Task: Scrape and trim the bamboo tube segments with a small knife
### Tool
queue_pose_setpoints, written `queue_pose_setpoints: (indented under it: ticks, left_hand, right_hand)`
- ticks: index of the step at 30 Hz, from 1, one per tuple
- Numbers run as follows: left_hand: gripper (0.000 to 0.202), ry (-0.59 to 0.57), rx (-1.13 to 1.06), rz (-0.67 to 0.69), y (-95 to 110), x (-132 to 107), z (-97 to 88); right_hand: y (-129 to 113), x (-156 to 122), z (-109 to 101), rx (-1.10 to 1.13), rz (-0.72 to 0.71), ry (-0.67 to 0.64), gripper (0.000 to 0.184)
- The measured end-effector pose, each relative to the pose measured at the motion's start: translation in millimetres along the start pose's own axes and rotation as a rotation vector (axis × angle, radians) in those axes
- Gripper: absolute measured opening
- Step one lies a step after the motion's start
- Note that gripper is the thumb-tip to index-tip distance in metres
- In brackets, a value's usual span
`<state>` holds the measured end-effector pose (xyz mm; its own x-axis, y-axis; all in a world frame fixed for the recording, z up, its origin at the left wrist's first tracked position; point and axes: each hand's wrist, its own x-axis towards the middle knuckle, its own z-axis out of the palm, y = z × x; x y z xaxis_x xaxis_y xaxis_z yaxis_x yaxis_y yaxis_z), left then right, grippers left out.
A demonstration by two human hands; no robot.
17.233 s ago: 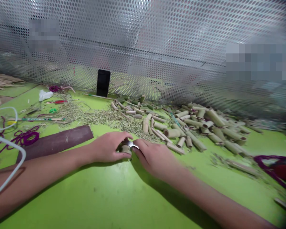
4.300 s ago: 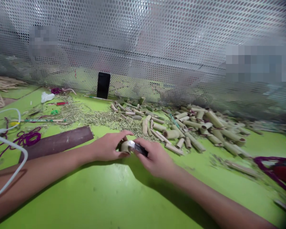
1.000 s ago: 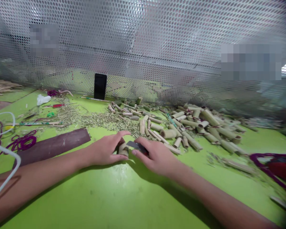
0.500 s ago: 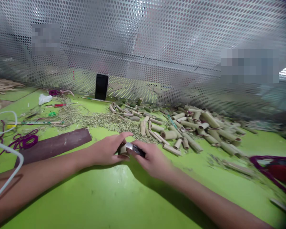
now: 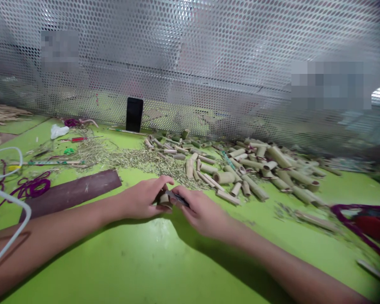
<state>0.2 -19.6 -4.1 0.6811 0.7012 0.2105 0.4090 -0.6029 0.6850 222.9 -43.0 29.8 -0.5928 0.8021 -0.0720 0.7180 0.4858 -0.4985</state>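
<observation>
My left hand (image 5: 145, 197) is closed around a short piece of bamboo (image 5: 165, 200), held just over the green table (image 5: 139, 261). Most of the bamboo is hidden by my fingers. In my right hand (image 5: 202, 209) is a small dark-handled knife (image 5: 180, 200), its metal end against the bamboo's edge. The two hands almost meet, with the thumb and forefinger of the left one curved round the bamboo. A dark brown strip of sandpaper-like sheet (image 5: 79, 190) lies beside my left forearm.
Cut bamboo tubes (image 5: 259, 164) form a pile behind and right of my hands. Shavings (image 5: 136, 160) spread toward a propped black phone (image 5: 134, 115). Purple cord (image 5: 38, 188) and a white cable (image 5: 27, 215) lie left. A perforated metal panel (image 5: 164, 71) stands behind; a red object (image 5: 373, 226) sits right.
The knife has turned slightly in my right hand, so its bright metal side now looks dark. My left hand keeps its hold on the bamboo, nearly in the same place.
</observation>
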Motion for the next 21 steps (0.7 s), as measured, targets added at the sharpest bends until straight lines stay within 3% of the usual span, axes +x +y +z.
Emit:
queue_pose_setpoints:
  ticks: [5, 9, 12, 17, 21]
  left_hand:
    - [0.054, -0.001, -0.006, -0.059, 0.0, 0.1, -1.2]
    - [0.058, -0.011, 0.004, -0.11, 1.5, 0.4, -2.5]
    - [0.06, -0.021, 0.027, -0.121, 3.3, 0.1, -3.6]
    - [0.06, -0.018, 0.037, -0.11, 6.0, -0.3, -5.7]
    - [0.061, -0.007, 0.035, -0.094, 4.7, -0.1, -4.7]
  right_hand:
    - [2.7, -4.2, -11.2, 0.149, 0.017, 0.071, 0.023]
    - [14.6, -0.9, -25.9, 0.156, 0.05, 0.268, 0.03]
    - [34.9, 7.7, -29.7, 0.04, 0.079, 0.392, 0.031]
    - [56.9, 15.8, -26.3, -0.257, 0.208, 0.328, 0.024]
    - [37.5, 7.6, -18.3, -0.129, 0.098, 0.227, 0.031]
